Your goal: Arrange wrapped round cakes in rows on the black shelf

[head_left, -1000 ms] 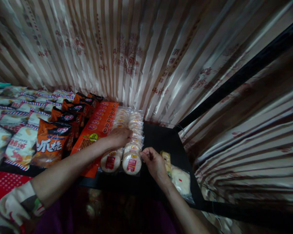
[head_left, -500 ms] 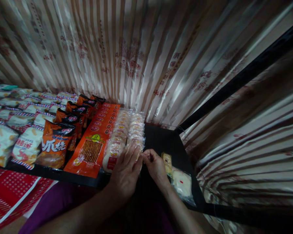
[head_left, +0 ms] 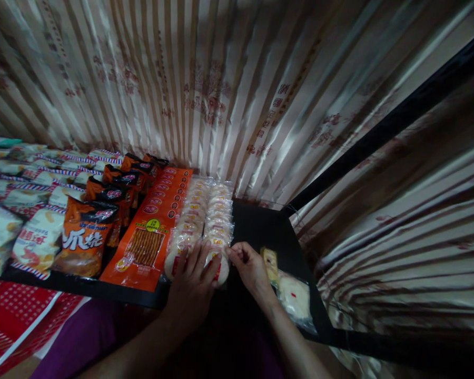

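Observation:
Two overlapping rows of rice crackers in clear wrappers (head_left: pixel 218 226) lie on the black tabletop. My left hand (head_left: pixel 193 281) rests over their near end with its fingers stretched out, touching the front packets and partly covering them. At the right edge of the right-hand row, my right hand (head_left: pixel 253 269) is closed in a pinch at a front packet's wrapper edge; the fingertips are small and dim. Beside the left row lies a flat orange snack bag (head_left: pixel 144 247) with a window showing brown sticks.
Upright orange-and-black snack bags (head_left: pixel 82 239) and rows of white snack bags (head_left: pixel 37 239) stand on the left. A yellow packet (head_left: pixel 270 263) and a clear-wrapped white item (head_left: pixel 295 297) lie right of my right hand. Curtains (head_left: pixel 213 79), a black pole (head_left: pixel 379 129) and a red basket (head_left: pixel 13 316) surround the table.
My left hand has slid toward me and slightly left, uncovering more of the right-hand row. My right hand stays at the row's edge. The view has shifted slightly.

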The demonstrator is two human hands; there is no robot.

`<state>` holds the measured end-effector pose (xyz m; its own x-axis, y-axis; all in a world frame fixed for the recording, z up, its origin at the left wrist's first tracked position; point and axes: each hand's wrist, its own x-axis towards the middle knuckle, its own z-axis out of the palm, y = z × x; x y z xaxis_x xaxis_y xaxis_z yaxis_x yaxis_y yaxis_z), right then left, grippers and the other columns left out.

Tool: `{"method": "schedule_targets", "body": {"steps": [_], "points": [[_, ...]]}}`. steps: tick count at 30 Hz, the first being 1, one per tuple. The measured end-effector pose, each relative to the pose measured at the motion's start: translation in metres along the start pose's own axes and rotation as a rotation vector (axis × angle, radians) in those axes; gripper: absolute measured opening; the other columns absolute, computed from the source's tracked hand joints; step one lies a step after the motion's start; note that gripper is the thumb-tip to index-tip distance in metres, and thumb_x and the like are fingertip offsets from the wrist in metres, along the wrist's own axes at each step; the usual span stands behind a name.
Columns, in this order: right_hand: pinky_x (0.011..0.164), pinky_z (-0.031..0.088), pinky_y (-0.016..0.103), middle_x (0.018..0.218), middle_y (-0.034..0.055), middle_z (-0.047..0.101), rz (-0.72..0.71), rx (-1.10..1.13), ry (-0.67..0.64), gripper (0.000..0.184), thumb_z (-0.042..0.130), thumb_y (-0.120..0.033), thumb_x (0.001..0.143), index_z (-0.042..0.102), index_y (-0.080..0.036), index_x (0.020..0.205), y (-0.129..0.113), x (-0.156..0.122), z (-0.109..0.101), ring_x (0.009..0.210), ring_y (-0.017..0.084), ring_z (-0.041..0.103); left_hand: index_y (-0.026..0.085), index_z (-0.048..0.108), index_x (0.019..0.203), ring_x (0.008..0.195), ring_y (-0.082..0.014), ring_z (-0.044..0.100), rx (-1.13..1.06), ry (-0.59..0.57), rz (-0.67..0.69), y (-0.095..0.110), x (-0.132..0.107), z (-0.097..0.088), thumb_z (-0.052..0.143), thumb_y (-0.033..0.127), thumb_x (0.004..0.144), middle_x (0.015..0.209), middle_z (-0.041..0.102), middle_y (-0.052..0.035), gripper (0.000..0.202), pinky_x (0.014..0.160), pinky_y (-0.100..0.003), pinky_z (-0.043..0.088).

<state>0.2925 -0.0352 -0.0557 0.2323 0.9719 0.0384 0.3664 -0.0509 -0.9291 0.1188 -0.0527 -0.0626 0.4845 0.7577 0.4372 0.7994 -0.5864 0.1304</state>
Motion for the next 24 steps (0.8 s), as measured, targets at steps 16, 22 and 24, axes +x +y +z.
{"method": "schedule_targets", "body": {"steps": [16, 22, 24], "points": [[0.109, 0.025, 0.037, 0.142, 0.0012, 0.039, 0.022, 0.526, 0.279, 0.063, 0.036, -0.064, 0.081, 0.047, -0.025, 0.128, 0.019, 0.119, 0.021, 0.130, 0.017, 0.035, 0.029, 0.047, 0.129, 0.134, -0.0273, 0.026, -0.018, 0.035, -0.023, 0.000, -0.002, 0.007, 0.050, 0.039, 0.084, 0.144, 0.035, -0.0056, 0.046, 0.109, -0.047, 0.010], [0.110, 0.026, 0.035, 0.137, 0.0018, 0.046, 0.054, 0.764, 0.182, 0.061, 0.034, -0.064, 0.082, 0.052, -0.022, 0.123, 0.004, 0.147, 0.030, 0.127, 0.016, 0.040, 0.029, 0.044, 0.130, 0.135, -0.0285, 0.023, -0.032, 0.017, -0.010, 0.000, -0.005, 0.010, 0.050, 0.037, 0.085, 0.147, 0.029, -0.0059, 0.047, 0.107, -0.048, 0.010], [0.107, 0.032, 0.036, 0.129, 0.0022, 0.054, 0.056, 0.816, 0.138, 0.059, 0.035, -0.063, 0.083, 0.055, -0.021, 0.119, 0.001, 0.150, 0.033, 0.121, 0.018, 0.047, 0.028, 0.043, 0.131, 0.135, -0.0280, 0.023, -0.031, 0.007, -0.014, -0.001, -0.005, 0.010, 0.048, 0.037, 0.086, 0.147, 0.029, -0.0062, 0.046, 0.107, -0.047, 0.012]]}}
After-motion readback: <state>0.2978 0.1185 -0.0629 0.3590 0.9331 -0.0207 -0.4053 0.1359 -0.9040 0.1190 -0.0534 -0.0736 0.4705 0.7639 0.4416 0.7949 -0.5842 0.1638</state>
